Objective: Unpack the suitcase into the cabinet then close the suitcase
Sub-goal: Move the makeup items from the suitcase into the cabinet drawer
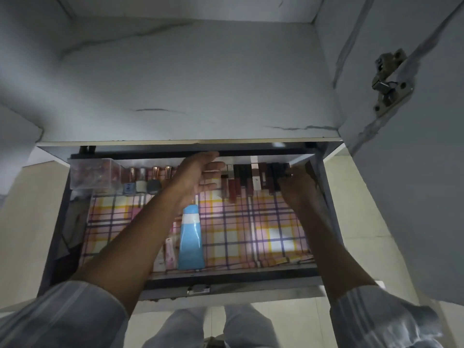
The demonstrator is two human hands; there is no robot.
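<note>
Reaching into drawer [175, 280], left hand [198, 175] open above blue tube [190, 237]

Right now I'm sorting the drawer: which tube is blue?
The big blue tube lying lengthwise on the checked liner, beneath the left hand. The small tube beside it is pale pink.

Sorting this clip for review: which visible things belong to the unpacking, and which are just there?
Job:
drawer
lipstick row
blue tube
left hand, open
right hand, fingers on the dark tubes

Just there:
clear box
checked liner
door hinge
</note>
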